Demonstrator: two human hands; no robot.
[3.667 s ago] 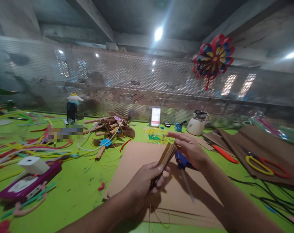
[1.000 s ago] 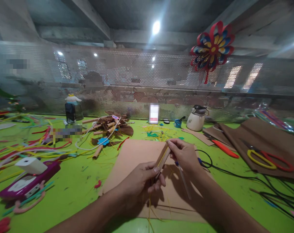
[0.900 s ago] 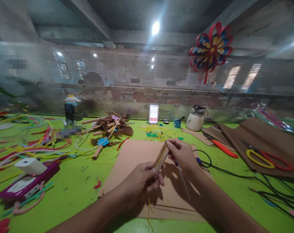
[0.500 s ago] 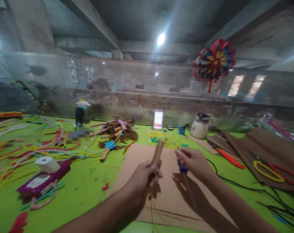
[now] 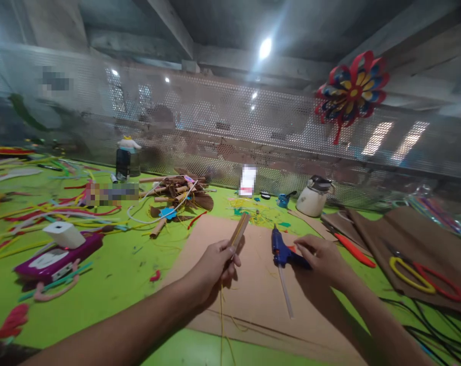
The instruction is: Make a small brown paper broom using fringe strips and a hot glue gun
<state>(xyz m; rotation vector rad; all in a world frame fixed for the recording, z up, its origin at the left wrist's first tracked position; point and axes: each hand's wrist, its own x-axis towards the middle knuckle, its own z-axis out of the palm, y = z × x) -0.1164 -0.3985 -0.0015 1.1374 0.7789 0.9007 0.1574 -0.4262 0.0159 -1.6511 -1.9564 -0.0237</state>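
No legible txt, nos. or brands; lit screen (image 5: 248,179) pixelated, can't be read.

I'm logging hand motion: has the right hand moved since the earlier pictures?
Yes: the right hand moved rightward, judged against the white jug, away from the brown strip.

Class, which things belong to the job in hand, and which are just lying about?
In use, apparently:
narrow brown papery strip, in left hand
blue plastic glue gun, near right hand
flat tan cardboard sheet beneath

Probably lying about:
yellow-and-red-handled metal scissors
white rounded jug
purple oblong power strip
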